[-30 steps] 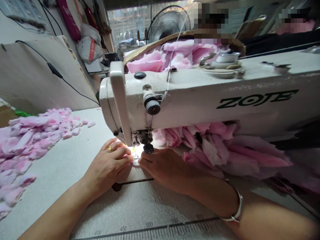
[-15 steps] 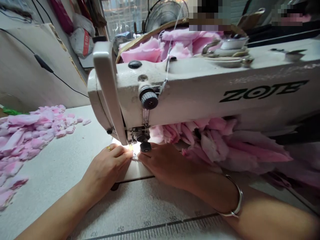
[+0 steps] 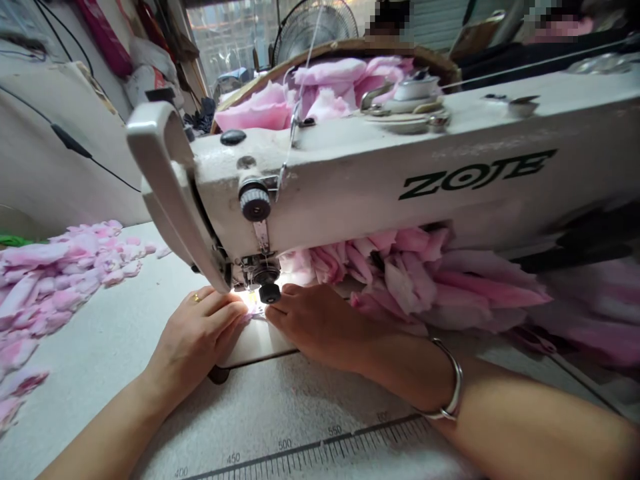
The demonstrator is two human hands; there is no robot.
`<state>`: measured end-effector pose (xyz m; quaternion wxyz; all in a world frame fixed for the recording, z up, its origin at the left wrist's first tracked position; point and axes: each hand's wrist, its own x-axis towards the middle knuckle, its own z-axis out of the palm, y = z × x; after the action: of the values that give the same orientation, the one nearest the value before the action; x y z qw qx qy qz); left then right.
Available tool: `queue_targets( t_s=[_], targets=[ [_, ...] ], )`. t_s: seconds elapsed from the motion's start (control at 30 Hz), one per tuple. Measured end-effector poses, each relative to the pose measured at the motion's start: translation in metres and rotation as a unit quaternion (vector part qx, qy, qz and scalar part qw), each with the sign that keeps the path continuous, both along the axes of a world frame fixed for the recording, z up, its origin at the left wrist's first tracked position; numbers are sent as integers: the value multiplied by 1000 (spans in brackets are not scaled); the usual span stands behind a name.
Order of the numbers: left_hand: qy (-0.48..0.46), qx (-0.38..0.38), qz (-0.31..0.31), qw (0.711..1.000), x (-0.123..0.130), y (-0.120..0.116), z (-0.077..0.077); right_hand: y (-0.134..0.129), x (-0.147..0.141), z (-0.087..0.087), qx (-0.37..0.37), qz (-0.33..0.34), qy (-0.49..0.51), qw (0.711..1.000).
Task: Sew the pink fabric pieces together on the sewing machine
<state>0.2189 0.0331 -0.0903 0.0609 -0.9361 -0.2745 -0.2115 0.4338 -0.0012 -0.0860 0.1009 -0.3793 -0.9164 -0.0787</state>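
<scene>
Under the lit needle area of a white sewing machine (image 3: 330,193), a small pale pink fabric piece (image 3: 259,311) shows between my fingertips. My left hand (image 3: 193,333), with a ring on one finger, lies left of the needle, its fingers closed together on the fabric's edge. From the right, my right hand (image 3: 320,327) reaches in beside the black presser knob (image 3: 270,293); its bent fingers press the same fabric close to the presser foot. A metal bracelet (image 3: 453,383) circles my right wrist. Glare and my fingers hide most of the fabric.
Many loose pink fabric petals (image 3: 65,267) lie on the table at left. Bunched pink fabric (image 3: 415,273) fills the space under the machine arm. Behind the machine stand a basket (image 3: 435,60) of pink fabric and a fan (image 3: 320,30). A printed ruler (image 3: 300,453) runs along the front.
The view has shifted, so the machine appears further left. Slightly more pink fabric shows between my fingertips. Both hands stay beside the needle.
</scene>
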Motion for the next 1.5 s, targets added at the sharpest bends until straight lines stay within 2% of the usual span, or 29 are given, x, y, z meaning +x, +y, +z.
queue_targets(
  t_s=[0.13, 0.27, 0.4, 0.7, 0.83, 0.97, 1.17, 1.37, 1.5],
  targets=[
    [17, 28, -10, 999, 3, 0, 2, 0, 1, 1, -5, 3, 2, 1000],
    [24, -19, -28, 999, -1, -1, 3, -2, 7, 4, -28, -25, -3, 999],
    [25, -73, -34, 996, -7, -2, 2, -4, 13, 11, -14, -66, -15, 998],
    [46, -124, -24, 991, -4, -11, 5, 2, 4, 7, -3, -35, -58, 998],
    [52, -110, 1, 993, -1, -20, 4, 0, 5, 8, -21, -41, -69, 997],
    [89, -60, 28, 994, 3, -29, -2, -2, 4, 11, -25, -40, -72, 996],
    [127, -31, 64, 989, 8, -31, -9, -3, 2, 6, 43, -71, -35, 996],
    [103, -31, 59, 992, 11, -22, -11, 1, -4, -3, 90, -113, -15, 989],
    [91, -40, 68, 993, 14, -19, -11, 8, -6, -9, 112, -115, 5, 987]
  ],
)
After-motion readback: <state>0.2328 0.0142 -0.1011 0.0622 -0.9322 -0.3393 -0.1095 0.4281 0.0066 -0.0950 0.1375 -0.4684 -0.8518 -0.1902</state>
